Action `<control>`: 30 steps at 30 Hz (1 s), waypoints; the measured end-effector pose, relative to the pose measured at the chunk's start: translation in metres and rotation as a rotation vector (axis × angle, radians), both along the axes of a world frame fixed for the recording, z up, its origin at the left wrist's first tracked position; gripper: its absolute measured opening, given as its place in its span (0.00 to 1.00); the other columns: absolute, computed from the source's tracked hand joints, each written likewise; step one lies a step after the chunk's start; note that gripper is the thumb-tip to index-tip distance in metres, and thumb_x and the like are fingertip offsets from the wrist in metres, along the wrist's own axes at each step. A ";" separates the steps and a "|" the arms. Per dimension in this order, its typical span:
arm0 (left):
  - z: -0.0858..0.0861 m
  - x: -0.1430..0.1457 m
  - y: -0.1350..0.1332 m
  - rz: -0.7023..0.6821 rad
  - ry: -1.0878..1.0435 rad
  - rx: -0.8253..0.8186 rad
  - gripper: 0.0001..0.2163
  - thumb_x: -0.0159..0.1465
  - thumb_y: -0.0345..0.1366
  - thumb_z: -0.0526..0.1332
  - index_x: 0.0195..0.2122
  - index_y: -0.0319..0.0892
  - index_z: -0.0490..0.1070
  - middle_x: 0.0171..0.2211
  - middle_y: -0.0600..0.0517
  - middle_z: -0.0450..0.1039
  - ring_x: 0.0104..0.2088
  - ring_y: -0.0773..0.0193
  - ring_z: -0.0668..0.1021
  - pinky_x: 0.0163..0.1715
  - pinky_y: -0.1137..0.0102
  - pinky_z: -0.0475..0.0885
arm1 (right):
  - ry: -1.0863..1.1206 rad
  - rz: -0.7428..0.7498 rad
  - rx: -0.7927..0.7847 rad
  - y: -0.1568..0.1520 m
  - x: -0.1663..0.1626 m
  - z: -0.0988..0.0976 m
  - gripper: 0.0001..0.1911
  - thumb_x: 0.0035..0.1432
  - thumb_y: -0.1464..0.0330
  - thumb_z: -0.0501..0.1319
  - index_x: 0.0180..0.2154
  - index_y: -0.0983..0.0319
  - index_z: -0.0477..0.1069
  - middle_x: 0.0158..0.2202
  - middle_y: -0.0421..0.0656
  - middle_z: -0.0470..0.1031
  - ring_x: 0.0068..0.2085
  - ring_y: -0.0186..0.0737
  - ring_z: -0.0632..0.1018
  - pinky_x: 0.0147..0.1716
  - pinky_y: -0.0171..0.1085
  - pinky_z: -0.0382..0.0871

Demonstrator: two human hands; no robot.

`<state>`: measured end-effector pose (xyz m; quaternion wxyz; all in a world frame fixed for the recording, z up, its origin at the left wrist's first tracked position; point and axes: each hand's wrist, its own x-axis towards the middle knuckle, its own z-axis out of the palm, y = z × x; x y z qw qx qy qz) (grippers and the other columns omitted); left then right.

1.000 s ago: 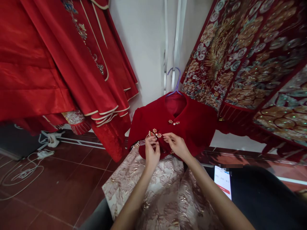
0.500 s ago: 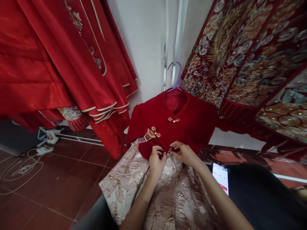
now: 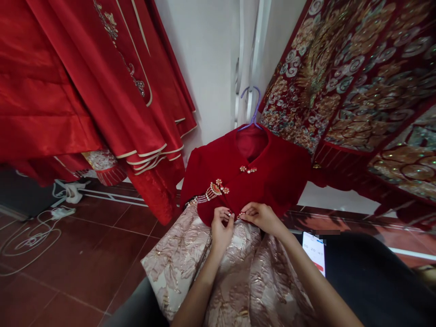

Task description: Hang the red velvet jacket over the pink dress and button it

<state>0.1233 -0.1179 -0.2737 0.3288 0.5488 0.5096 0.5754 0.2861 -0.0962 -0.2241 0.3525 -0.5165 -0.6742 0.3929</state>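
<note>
A red velvet jacket top (image 3: 214,163) on a purple hanger (image 3: 255,111) lies before me, its lower part a pale pink-gold brocade skirt (image 3: 177,259). At the velvet's lower front edge my left hand (image 3: 223,229) pinches the fabric. Just beside it, my right hand (image 3: 260,219) has its fingertips closed on a small jewelled clasp (image 3: 239,215). Above the hands, another jewelled clasp (image 3: 248,170) sits at the collar. A fan-shaped brooch (image 3: 215,188) with beaded strands is on the left side of the chest.
Red satin garments (image 3: 75,91) hang at the left, and a heavily embroidered garment (image 3: 357,91) hangs at the right. A phone (image 3: 313,254) lies on dark cloth at my right. White cables (image 3: 37,234) coil on the tiled floor.
The fingers of both hands have shifted slightly at the velvet's lower edge, and the small clasp shows more plainly at the right fingertips. Otherwise the garment stays in place.
</note>
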 end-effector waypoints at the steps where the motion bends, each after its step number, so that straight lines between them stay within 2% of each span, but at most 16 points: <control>1: 0.002 0.000 0.000 -0.005 -0.048 0.005 0.08 0.61 0.35 0.61 0.39 0.41 0.64 0.33 0.52 0.70 0.32 0.68 0.73 0.35 0.72 0.69 | 0.037 0.006 0.002 -0.001 -0.001 0.004 0.10 0.47 0.64 0.66 0.32 0.61 0.75 0.29 0.42 0.78 0.32 0.38 0.78 0.36 0.35 0.72; 6: 0.009 -0.004 0.001 -0.085 -0.279 -0.085 0.10 0.57 0.40 0.65 0.34 0.39 0.71 0.31 0.51 0.74 0.33 0.67 0.75 0.38 0.72 0.70 | 0.187 -0.068 0.074 -0.002 -0.015 0.009 0.13 0.50 0.60 0.65 0.35 0.62 0.74 0.32 0.43 0.78 0.34 0.36 0.78 0.36 0.34 0.72; 13: 0.002 -0.008 0.005 -0.067 -0.524 -0.215 0.15 0.57 0.46 0.65 0.35 0.38 0.76 0.30 0.51 0.75 0.32 0.68 0.76 0.38 0.72 0.71 | 0.074 -0.074 0.084 0.001 -0.026 -0.006 0.08 0.51 0.64 0.64 0.33 0.61 0.73 0.28 0.41 0.77 0.30 0.35 0.77 0.33 0.34 0.71; 20: 0.005 -0.007 0.001 -0.094 -0.494 -0.194 0.14 0.57 0.43 0.66 0.37 0.37 0.77 0.35 0.49 0.77 0.35 0.66 0.77 0.41 0.71 0.72 | 0.110 -0.135 0.111 -0.002 -0.027 -0.003 0.10 0.52 0.62 0.63 0.34 0.62 0.73 0.30 0.42 0.77 0.31 0.36 0.77 0.34 0.34 0.72; 25: 0.009 -0.006 0.000 -0.083 -0.464 -0.206 0.14 0.52 0.39 0.70 0.37 0.37 0.76 0.34 0.48 0.79 0.34 0.66 0.78 0.41 0.72 0.72 | 0.089 -0.112 0.099 -0.002 -0.030 -0.001 0.10 0.51 0.62 0.63 0.34 0.62 0.72 0.28 0.42 0.75 0.30 0.36 0.77 0.32 0.34 0.72; 30: 0.005 -0.006 0.002 -0.078 -0.471 -0.209 0.14 0.50 0.37 0.70 0.36 0.36 0.77 0.34 0.47 0.80 0.35 0.65 0.79 0.42 0.70 0.73 | 0.044 -0.117 0.168 -0.003 -0.032 -0.003 0.09 0.52 0.63 0.62 0.34 0.62 0.71 0.29 0.42 0.75 0.30 0.36 0.76 0.31 0.34 0.72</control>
